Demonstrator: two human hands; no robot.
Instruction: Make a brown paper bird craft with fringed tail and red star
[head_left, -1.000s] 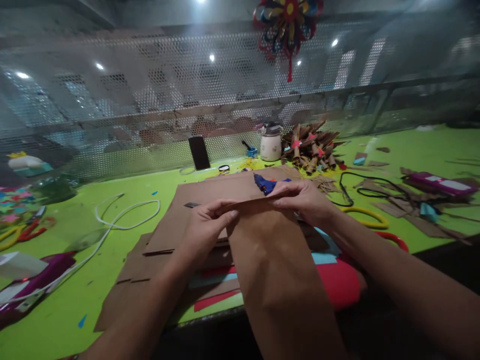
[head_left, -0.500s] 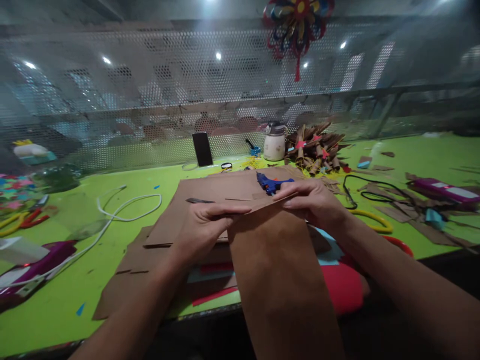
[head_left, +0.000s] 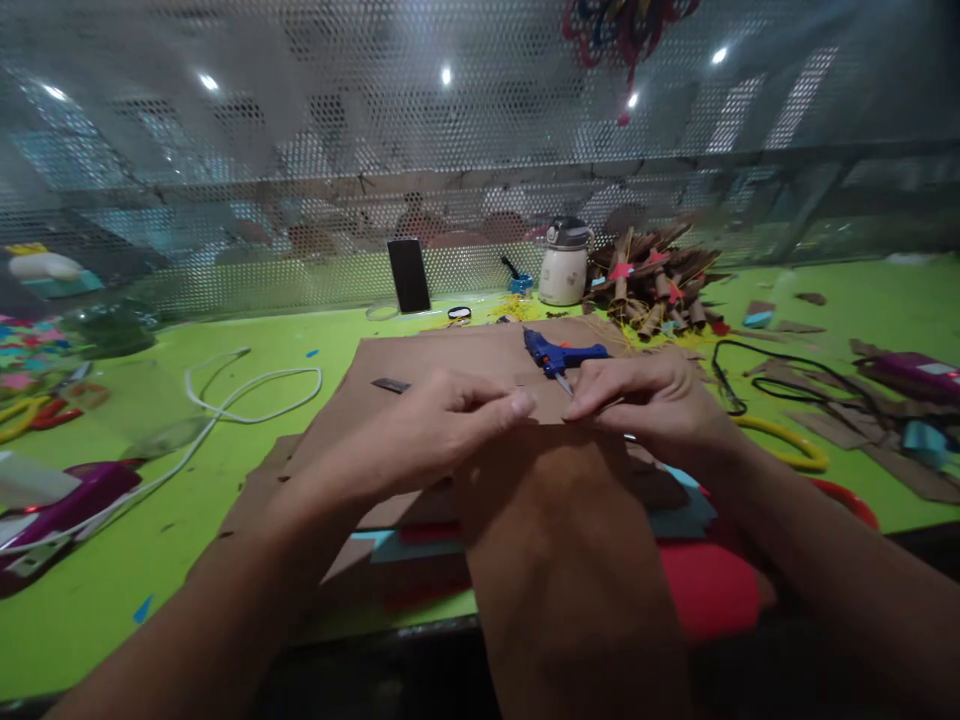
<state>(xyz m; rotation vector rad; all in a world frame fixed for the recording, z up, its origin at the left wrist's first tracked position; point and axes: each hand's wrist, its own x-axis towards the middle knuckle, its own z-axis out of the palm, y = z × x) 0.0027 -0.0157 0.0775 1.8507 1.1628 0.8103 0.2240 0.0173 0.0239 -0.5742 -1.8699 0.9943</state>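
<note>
A long brown paper strip [head_left: 570, 560] hangs down past the table's front edge, its upper end between my hands. My left hand [head_left: 457, 420] pinches the strip's top edge at the left, thumb on top. My right hand [head_left: 652, 400] is closed on the top edge at the right, fingertips pressed together. Just beyond the right fingers lies a blue glue gun [head_left: 562, 355], on a stack of brown paper sheets [head_left: 435, 350]. A dark pointed blade-like piece [head_left: 390, 385] lies beyond my left hand, which partly covers it.
Red paper [head_left: 709, 590] and yellow-handled scissors [head_left: 787, 445] lie to the right. At the back stand a phone [head_left: 409, 275], a white lidded bottle [head_left: 565, 270] and a pile of brown paper pieces [head_left: 660, 285]. A white cable [head_left: 259, 380] curls across the green table [head_left: 247, 480] at left.
The view has tilted down and shifted slightly. My left hand has slid right along the strip's top edge, bringing the hands closer together. The edge now lies flatter.
</note>
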